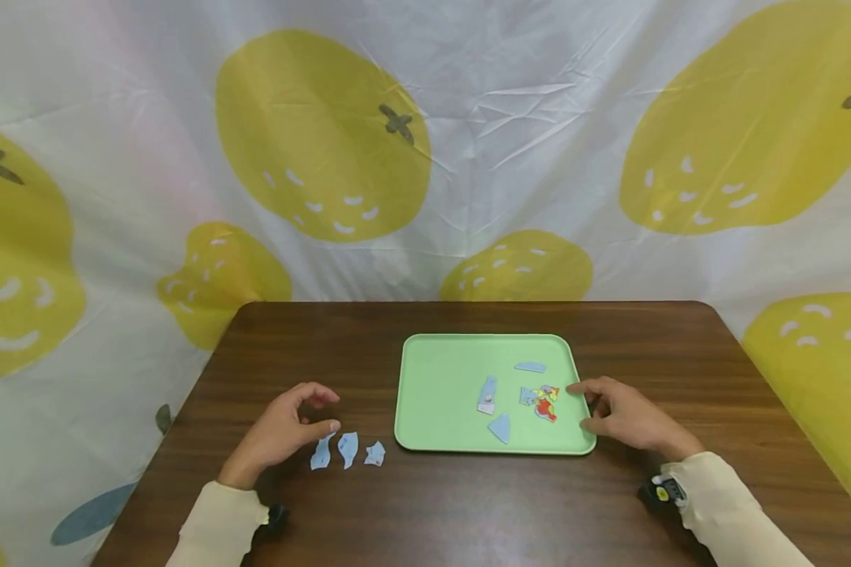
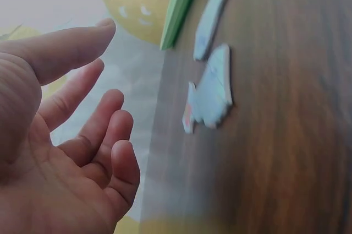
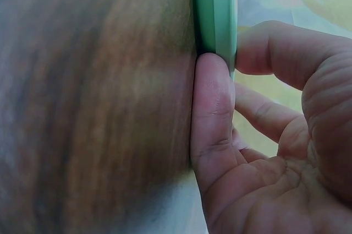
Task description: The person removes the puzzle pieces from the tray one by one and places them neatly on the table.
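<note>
Several flat, irregular puzzle pieces are spread over the tabletop and a light green tray [image 1: 436, 386]. On the bare wood are three pale blue ones: a wavy piece [image 1: 321, 454], a curved piece [image 1: 348, 449] and a small jagged piece [image 1: 374, 453]. My left hand [image 1: 284, 421] hovers just beyond the wavy piece, fingers loosely bent around nothing. My right hand [image 1: 627, 413] holds the tray's right edge. In the right wrist view its thumb [image 3: 275, 52] meets the rim and a finger [image 3: 212, 107] lies on the wood against the tray's side.
Inside the tray lie a joined red, yellow and blue cluster [image 1: 544, 403], a long blue piece [image 1: 488, 395], a triangular piece [image 1: 500, 428] and a thin strip [image 1: 531, 367]. The dark wooden table [image 1: 468, 504] ends at a lemon-patterned curtain [image 1: 503, 142].
</note>
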### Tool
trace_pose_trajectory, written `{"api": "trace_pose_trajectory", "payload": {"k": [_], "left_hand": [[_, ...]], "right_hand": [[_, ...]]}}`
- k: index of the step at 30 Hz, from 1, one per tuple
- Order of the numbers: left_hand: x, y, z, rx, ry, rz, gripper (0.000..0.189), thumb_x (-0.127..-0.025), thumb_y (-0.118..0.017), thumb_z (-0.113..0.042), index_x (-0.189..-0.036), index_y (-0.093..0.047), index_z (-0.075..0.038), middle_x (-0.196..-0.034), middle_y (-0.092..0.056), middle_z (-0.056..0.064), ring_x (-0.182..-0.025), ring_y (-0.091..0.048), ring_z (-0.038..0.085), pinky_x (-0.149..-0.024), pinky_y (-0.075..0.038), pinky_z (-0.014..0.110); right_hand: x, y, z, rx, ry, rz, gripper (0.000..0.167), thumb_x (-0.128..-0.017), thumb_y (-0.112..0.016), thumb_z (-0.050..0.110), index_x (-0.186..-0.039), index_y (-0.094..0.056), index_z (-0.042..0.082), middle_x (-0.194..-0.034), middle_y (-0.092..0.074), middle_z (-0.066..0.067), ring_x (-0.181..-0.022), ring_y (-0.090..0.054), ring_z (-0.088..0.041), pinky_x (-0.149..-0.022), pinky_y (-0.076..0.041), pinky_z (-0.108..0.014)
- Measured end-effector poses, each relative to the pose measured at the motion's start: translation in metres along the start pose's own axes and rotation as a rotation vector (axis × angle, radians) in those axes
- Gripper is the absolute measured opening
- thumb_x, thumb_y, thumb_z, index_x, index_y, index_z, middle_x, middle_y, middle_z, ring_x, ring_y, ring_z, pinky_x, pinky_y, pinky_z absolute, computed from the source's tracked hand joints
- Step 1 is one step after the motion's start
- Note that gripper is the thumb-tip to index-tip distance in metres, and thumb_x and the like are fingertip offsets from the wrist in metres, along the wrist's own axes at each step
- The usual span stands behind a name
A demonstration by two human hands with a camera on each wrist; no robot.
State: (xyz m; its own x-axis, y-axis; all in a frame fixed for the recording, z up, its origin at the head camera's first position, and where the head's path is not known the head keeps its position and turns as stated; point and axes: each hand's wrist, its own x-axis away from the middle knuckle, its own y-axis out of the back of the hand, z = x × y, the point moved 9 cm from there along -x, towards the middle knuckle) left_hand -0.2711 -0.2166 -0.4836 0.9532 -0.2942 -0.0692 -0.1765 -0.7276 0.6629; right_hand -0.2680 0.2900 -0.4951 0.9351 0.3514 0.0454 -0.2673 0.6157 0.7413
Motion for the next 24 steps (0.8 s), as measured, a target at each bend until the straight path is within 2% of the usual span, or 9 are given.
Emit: {"api": "trace_pose_trajectory", "payload": {"k": [4, 7, 11, 15, 18, 21, 24], "left_hand": [[-0.005, -0.004, -0.005, 0.016, 0.015, 0.014, 0.039, -0.089, -0.087, -0.025, -0.124, -0.071, -0.015, -0.122, -0.071, 0.005, -0.115, -0.061, 0.027, -0.081, -0.051, 0.031], [-0.008, -0.007, -0.010, 0.041, 0.019, 0.023, 0.041, -0.089, -0.087, -0.024, -0.125, -0.071, -0.014, -0.122, -0.069, 0.010, -0.113, -0.062, 0.031, -0.074, -0.054, 0.031], [-0.015, -0.014, -0.019, 0.085, 0.004, 0.046, 0.043, -0.089, -0.087, -0.023, -0.127, -0.070, -0.012, -0.123, -0.067, 0.015, -0.096, -0.065, 0.032, -0.061, -0.056, 0.032], [-0.024, -0.021, -0.033, 0.079, -0.031, 0.053, 0.044, -0.090, -0.087, -0.025, -0.128, -0.070, -0.012, -0.126, -0.068, 0.015, -0.099, -0.065, 0.028, -0.075, -0.055, 0.032], [-0.031, -0.026, -0.044, 0.072, -0.058, 0.053, 0.044, -0.090, -0.087, -0.026, -0.128, -0.070, -0.013, -0.129, -0.070, 0.011, -0.114, -0.062, 0.027, -0.088, -0.051, 0.036], [-0.037, -0.034, -0.053, 0.093, -0.072, 0.073, 0.044, -0.091, -0.086, -0.025, -0.129, -0.069, -0.012, -0.132, -0.069, 0.009, -0.116, -0.062, 0.028, -0.089, -0.053, 0.038], [-0.043, -0.042, -0.058, 0.109, -0.077, 0.095, 0.045, -0.092, -0.085, -0.025, -0.131, -0.068, -0.012, -0.134, -0.068, 0.010, -0.115, -0.062, 0.026, -0.084, -0.054, 0.037]], "right_hand": [[0.001, -0.001, 0.000, -0.005, 0.004, 0.000, 0.057, -0.087, -0.084, 0.013, -0.140, -0.064, 0.003, -0.107, -0.061, -0.008, -0.079, -0.055, -0.009, -0.065, -0.048, -0.024], [0.000, 0.000, 0.001, 0.005, 0.008, 0.000, 0.056, -0.087, -0.084, 0.012, -0.139, -0.065, 0.003, -0.107, -0.061, -0.008, -0.079, -0.055, -0.009, -0.066, -0.048, -0.024], [0.001, 0.000, 0.001, 0.015, 0.011, 0.003, 0.057, -0.087, -0.084, 0.013, -0.140, -0.064, 0.003, -0.107, -0.060, -0.008, -0.079, -0.054, -0.009, -0.066, -0.047, -0.024], [0.002, 0.002, 0.001, 0.013, 0.012, 0.000, 0.057, -0.087, -0.084, 0.013, -0.139, -0.064, 0.002, -0.106, -0.059, -0.007, -0.078, -0.053, -0.008, -0.065, -0.046, -0.024], [0.002, 0.004, 0.002, 0.021, 0.014, -0.003, 0.056, -0.087, -0.084, 0.013, -0.139, -0.065, 0.001, -0.106, -0.060, -0.008, -0.077, -0.053, -0.009, -0.065, -0.046, -0.024], [0.000, 0.003, 0.002, 0.032, 0.015, -0.002, 0.055, -0.088, -0.084, 0.013, -0.138, -0.065, 0.002, -0.105, -0.060, -0.007, -0.077, -0.054, -0.008, -0.065, -0.046, -0.024], [-0.002, 0.000, 0.002, 0.033, 0.016, 0.003, 0.055, -0.087, -0.084, 0.013, -0.138, -0.065, 0.002, -0.105, -0.061, -0.007, -0.077, -0.054, -0.008, -0.065, -0.046, -0.024]]}}
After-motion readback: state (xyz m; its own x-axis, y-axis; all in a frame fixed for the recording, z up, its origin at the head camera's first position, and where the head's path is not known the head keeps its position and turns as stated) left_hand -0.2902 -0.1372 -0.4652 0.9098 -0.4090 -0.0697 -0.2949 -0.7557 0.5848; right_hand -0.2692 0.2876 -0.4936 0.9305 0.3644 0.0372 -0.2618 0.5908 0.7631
